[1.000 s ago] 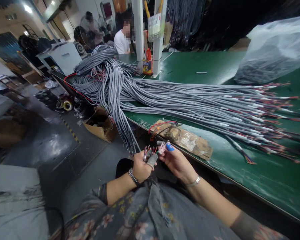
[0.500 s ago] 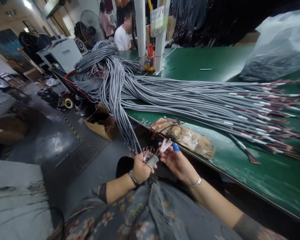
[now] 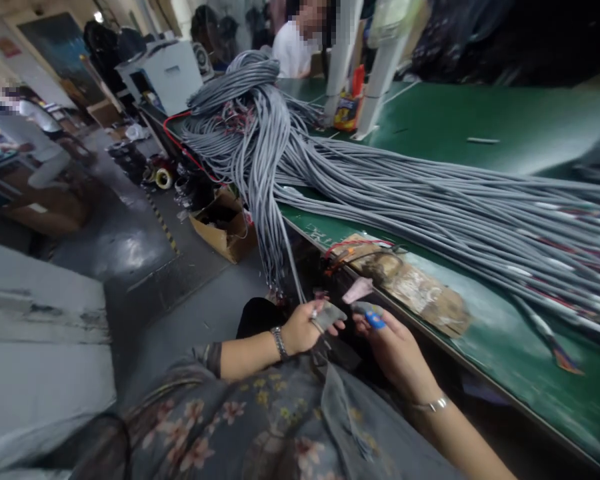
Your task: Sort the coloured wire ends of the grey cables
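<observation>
My left hand [image 3: 304,328], a watch on its wrist, is closed around the end of a grey cable [image 3: 293,267] that hangs down from the bench edge. A grey covering [image 3: 331,316] wraps its thumb, and a small tuft of coloured wires [image 3: 321,295] shows faintly above the fingers. Close by on the right, my right hand [image 3: 397,343] has its fingertips pinched together, with blue tape [image 3: 375,320] round one finger. A pale pink piece [image 3: 359,290] sticks out beside those fingertips; whether it is held or worn cannot be made out. What lies inside the pinch is hidden.
Many grey cables [image 3: 360,173] lie along the green bench [image 3: 445,120], some drooping over its edge. A taped cardboard piece [image 3: 425,293] sits at the front edge. An open carton [image 3: 225,230] stands on the floor. Behind the bench is a person in white [image 3: 291,50].
The view has turned left, so the scene sits further right. My right hand has rolled over beside the left. The coloured wires fanned out above my left hand are now mostly hidden.
</observation>
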Demonstrator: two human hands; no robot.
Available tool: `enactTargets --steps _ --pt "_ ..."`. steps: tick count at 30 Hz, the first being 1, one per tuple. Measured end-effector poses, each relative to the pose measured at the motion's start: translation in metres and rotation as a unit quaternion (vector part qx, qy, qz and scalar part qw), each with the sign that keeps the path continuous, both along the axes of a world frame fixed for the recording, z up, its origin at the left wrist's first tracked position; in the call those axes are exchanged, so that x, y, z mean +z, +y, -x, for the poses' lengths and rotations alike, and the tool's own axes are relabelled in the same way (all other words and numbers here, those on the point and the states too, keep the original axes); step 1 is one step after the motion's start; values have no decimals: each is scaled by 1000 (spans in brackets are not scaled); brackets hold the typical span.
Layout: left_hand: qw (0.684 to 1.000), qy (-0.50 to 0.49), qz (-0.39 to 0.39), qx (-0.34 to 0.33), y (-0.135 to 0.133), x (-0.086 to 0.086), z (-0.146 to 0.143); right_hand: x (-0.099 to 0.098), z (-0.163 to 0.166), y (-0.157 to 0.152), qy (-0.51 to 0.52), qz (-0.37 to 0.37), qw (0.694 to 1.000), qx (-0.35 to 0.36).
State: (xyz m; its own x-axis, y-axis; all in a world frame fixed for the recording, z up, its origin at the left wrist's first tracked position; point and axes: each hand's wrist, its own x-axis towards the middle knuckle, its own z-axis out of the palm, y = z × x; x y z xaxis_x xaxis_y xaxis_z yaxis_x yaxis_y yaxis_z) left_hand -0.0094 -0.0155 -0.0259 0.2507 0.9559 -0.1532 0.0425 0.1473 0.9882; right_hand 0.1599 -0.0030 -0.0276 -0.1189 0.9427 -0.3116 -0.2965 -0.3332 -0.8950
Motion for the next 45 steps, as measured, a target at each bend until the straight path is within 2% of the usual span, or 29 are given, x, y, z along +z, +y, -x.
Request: enactTargets --steps 2,5,7,9,12,16,21,24,26,28,31,36,40,45 --pt "996 85 -11 -34 -2 3 -4 5 -5 -7 -69 -48 995 55" --pt "958 252 -119 -63 -4 5 -8 13 -10 -16 -152 -100 977 108" --pt "929 319 -161 -92 -3 4 -11 17 -11 -21 -187 -131 967 115" --pt "915 346 -163 -126 -3 4 -12 18 -11 -25 -215 -161 957 105" --pt "926 322 -161 -119 -5 10 -11 17 -12 -24 -232 -164 954 93" --pt "963 218 -136 -75 -8 15 -7 14 -15 -17 -204 -107 969 89" --pt "996 44 -49 -67 -10 4 -2 17 -8 -15 -89 -51 992 67" --pt "997 -35 36 -63 -10 1 1 19 1 -13 -80 -59 993 65" --pt "997 -27 45 -50 -8 3 4 19 5 -10 -88 -79 991 66" --pt "999 -6 20 -49 -6 7 7 19 9 -7 -82 -76 989 101" --pt "995 63 -15 -72 -3 13 11 17 13 -5 -62 -56 990 117" --pt "984 142 -64 -92 0 15 13 13 19 -6 -20 -3 997 81" --pt "993 102 -30 -47 -1 12 11 13 22 -6 -5 -1 999 51" --pt "998 61 -4 26 -3 13 7 18 21 -6 -30 -68 995 66"
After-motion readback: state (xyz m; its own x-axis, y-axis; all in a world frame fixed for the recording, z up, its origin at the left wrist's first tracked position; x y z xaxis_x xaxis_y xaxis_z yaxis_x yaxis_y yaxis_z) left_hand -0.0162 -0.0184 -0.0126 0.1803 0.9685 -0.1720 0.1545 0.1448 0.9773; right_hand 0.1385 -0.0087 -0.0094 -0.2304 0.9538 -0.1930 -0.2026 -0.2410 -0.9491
